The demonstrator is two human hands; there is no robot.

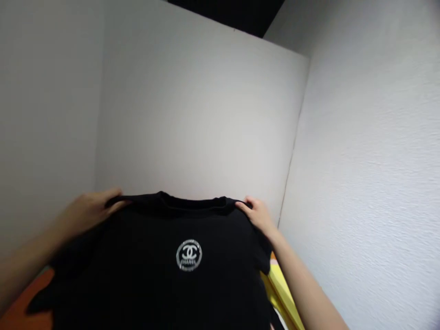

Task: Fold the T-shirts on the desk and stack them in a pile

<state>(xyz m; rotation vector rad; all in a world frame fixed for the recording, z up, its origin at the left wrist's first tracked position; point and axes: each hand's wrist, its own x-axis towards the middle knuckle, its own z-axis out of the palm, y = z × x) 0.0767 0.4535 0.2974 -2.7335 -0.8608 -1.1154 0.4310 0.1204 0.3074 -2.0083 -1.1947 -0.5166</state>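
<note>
A black T-shirt (147, 270) hangs spread between my two hands, its front facing me and its neckline at the top. On its chest is a round silvery badge print (189, 255) with a linked-C logo and the word CHANEL. My left hand (98, 207) is closed on one shoulder of the shirt, slightly blurred. The opposite shoulder is pinched between the thumb and fingers of my right hand (256, 213). The shirt's lower part runs out of the bottom of the view.
Yellow cloth (280, 286) shows behind the shirt at lower right, and an orange surface (36, 302) at lower left. Pale walls (206, 114) rise ahead and on both sides. A dark opening (237, 13) lies above the far wall.
</note>
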